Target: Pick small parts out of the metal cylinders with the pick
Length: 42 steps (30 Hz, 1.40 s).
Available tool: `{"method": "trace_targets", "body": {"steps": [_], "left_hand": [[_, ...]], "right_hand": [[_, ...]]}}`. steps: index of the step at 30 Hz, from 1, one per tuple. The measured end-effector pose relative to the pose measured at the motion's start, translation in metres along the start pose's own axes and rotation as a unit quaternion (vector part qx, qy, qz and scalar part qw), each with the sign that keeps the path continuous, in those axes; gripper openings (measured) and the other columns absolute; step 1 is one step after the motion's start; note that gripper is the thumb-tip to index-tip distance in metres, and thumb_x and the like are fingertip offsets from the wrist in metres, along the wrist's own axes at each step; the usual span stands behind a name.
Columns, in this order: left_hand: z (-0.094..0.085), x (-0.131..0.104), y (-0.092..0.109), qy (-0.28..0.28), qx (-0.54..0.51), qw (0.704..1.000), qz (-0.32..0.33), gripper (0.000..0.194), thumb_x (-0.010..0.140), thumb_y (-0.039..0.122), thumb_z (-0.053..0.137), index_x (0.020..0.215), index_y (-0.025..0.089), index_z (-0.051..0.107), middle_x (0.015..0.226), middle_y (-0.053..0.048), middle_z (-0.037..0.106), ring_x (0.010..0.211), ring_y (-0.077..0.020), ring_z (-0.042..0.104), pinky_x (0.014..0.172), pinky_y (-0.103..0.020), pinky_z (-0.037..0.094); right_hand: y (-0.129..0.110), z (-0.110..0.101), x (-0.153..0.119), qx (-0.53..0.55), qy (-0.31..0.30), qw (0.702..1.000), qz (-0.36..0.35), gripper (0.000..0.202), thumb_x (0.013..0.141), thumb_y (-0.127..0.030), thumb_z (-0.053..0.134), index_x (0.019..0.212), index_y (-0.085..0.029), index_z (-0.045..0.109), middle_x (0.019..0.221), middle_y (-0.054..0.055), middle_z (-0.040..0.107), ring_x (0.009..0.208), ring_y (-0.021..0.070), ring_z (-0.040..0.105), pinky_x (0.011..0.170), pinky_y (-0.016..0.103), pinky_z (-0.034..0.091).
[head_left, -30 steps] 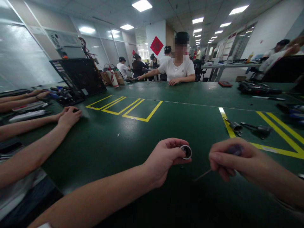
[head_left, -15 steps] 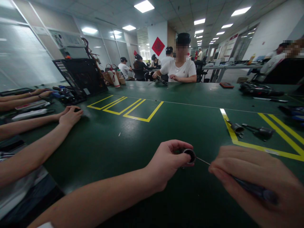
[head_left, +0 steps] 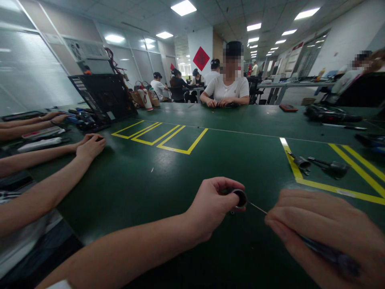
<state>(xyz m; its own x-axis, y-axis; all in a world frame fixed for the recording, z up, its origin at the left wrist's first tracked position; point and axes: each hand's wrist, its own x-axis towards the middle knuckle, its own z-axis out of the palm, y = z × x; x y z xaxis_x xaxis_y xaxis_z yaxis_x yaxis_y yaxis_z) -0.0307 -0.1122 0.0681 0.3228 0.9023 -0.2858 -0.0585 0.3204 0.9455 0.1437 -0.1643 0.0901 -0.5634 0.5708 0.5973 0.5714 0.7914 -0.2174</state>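
Between the thumb and fingers of my left hand [head_left: 210, 206] is a small dark metal ring-shaped part [head_left: 240, 198], its round opening facing up toward me. My right hand [head_left: 325, 228] is closed around the dark handle of a screwdriver-like tool [head_left: 331, 253]. The tool's thin metal shaft [head_left: 257, 207] runs left and its tip meets the right side of the ring part. Two dark metal parts with round cups, one [head_left: 301, 163] beside the other [head_left: 337, 169], lie on the green table [head_left: 135, 180] at the right, by yellow tape.
Another person's hands [head_left: 92, 145] rest at the table's left side. Across the table sits a person in a white shirt [head_left: 228, 89]. A black rack [head_left: 102, 96] stands back left. Black tools [head_left: 331, 113] and a pen-like rod [head_left: 344, 126] lie at the far right.
My hands have hardly moved; the tool's handle has tilted slightly in my right hand. Across the table, the person's hands have come together and lowered to the tabletop.
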Motion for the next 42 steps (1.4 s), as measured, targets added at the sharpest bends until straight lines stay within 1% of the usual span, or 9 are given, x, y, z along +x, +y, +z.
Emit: {"method": "trace_targets", "body": {"steps": [4, 10, 18, 25, 27, 30, 33, 37, 42], "left_hand": [[0.0, 0.0, -0.002, 0.002, 0.002, 1.0, 0.004, 0.017, 0.072, 0.005, 0.058, 0.087, 0.01, 0.064, 0.08, -0.006, 0.065, 0.062, -0.0098, 0.062, 0.067, -0.027, 0.052], [-0.002, 0.002, -0.005, -0.003, -0.006, 1.0, 0.007, 0.018, 0.072, 0.004, 0.058, 0.087, 0.01, 0.065, 0.08, -0.005, 0.066, 0.062, -0.0096, 0.063, 0.068, -0.028, 0.052], [-0.002, 0.002, -0.006, -0.008, -0.007, 1.0, 0.016, 0.017, 0.072, 0.008, 0.06, 0.088, 0.01, 0.066, 0.079, -0.005, 0.067, 0.063, -0.01, 0.063, 0.067, -0.027, 0.052], [0.0, 0.001, -0.005, 0.001, -0.005, 1.0, 0.012, 0.016, 0.072, 0.006, 0.058, 0.085, 0.011, 0.067, 0.078, -0.006, 0.066, 0.061, -0.0101, 0.062, 0.066, -0.027, 0.052], [-0.001, 0.002, -0.004, 0.0, -0.003, 1.0, 0.009, 0.015, 0.073, 0.006, 0.058, 0.085, 0.011, 0.066, 0.079, -0.006, 0.066, 0.063, -0.011, 0.063, 0.067, -0.029, 0.052], [-0.004, 0.005, -0.001, 0.014, -0.006, 1.0, 0.013, 0.014, 0.072, 0.006, 0.059, 0.084, 0.011, 0.065, 0.08, -0.006, 0.065, 0.07, -0.0142, 0.064, 0.07, -0.033, 0.053], [-0.009, 0.007, 0.007, 0.029, -0.013, 0.999, 0.014, 0.02, 0.069, 0.004, 0.062, 0.088, 0.011, 0.064, 0.083, -0.007, 0.064, 0.076, -0.0159, 0.063, 0.078, -0.036, 0.052], [-0.011, 0.007, 0.015, 0.036, -0.029, 0.999, 0.008, 0.037, 0.064, -0.003, 0.062, 0.098, 0.011, 0.062, 0.09, -0.007, 0.063, 0.079, -0.0143, 0.062, 0.086, -0.036, 0.049], [-0.012, 0.009, 0.015, 0.021, -0.057, 0.998, 0.002, 0.034, 0.065, -0.002, 0.064, 0.096, 0.011, 0.057, 0.097, -0.008, 0.061, 0.081, -0.0152, 0.062, 0.082, -0.036, 0.051]], "right_hand": [[-0.001, -0.002, -0.001, -0.001, 0.023, 1.0, 0.001, 0.017, 0.081, -0.013, 0.049, 0.07, -0.022, 0.058, 0.061, 0.002, 0.06, 0.055, 0.0155, 0.058, 0.047, 0.027, 0.044], [-0.003, -0.002, 0.002, 0.005, 0.008, 1.0, 0.019, 0.018, 0.083, -0.014, 0.047, 0.072, -0.022, 0.059, 0.06, 0.001, 0.059, 0.052, 0.0138, 0.055, 0.046, 0.026, 0.042], [-0.002, 0.001, 0.006, -0.022, 0.018, 0.999, -0.032, 0.019, 0.079, -0.01, 0.048, 0.065, -0.023, 0.051, 0.054, 0.002, 0.057, 0.047, 0.0152, 0.053, 0.039, 0.029, 0.038], [-0.004, 0.007, 0.009, -0.011, 0.013, 0.999, -0.041, 0.02, 0.078, -0.009, 0.047, 0.066, -0.024, 0.054, 0.051, 0.001, 0.055, 0.045, 0.0159, 0.052, 0.039, 0.031, 0.037], [-0.005, 0.004, 0.006, 0.009, 0.013, 1.0, -0.013, 0.02, 0.079, -0.011, 0.048, 0.066, -0.024, 0.055, 0.052, 0.001, 0.056, 0.047, 0.0156, 0.053, 0.04, 0.029, 0.039], [-0.002, -0.001, 0.0, 0.052, 0.026, 0.995, 0.079, 0.02, 0.084, -0.016, 0.047, 0.07, -0.024, 0.059, 0.057, 0.0, 0.059, 0.05, 0.0145, 0.056, 0.043, 0.026, 0.044], [0.009, 0.002, -0.001, 0.115, 0.049, 0.978, 0.165, 0.022, 0.087, -0.027, 0.049, 0.07, -0.023, 0.062, 0.055, -0.001, 0.061, 0.046, 0.0125, 0.056, 0.041, 0.024, 0.044], [0.025, 0.016, 0.006, 0.217, -0.036, 0.943, 0.249, 0.031, 0.087, -0.034, 0.049, 0.062, -0.019, 0.062, 0.048, -0.001, 0.059, 0.044, 0.0119, 0.056, 0.041, 0.021, 0.043], [0.027, 0.025, 0.01, 0.23, -0.064, 0.935, 0.262, 0.033, 0.086, -0.034, 0.046, 0.061, -0.017, 0.061, 0.047, 0.0, 0.058, 0.045, 0.012, 0.054, 0.043, 0.022, 0.042]]}}
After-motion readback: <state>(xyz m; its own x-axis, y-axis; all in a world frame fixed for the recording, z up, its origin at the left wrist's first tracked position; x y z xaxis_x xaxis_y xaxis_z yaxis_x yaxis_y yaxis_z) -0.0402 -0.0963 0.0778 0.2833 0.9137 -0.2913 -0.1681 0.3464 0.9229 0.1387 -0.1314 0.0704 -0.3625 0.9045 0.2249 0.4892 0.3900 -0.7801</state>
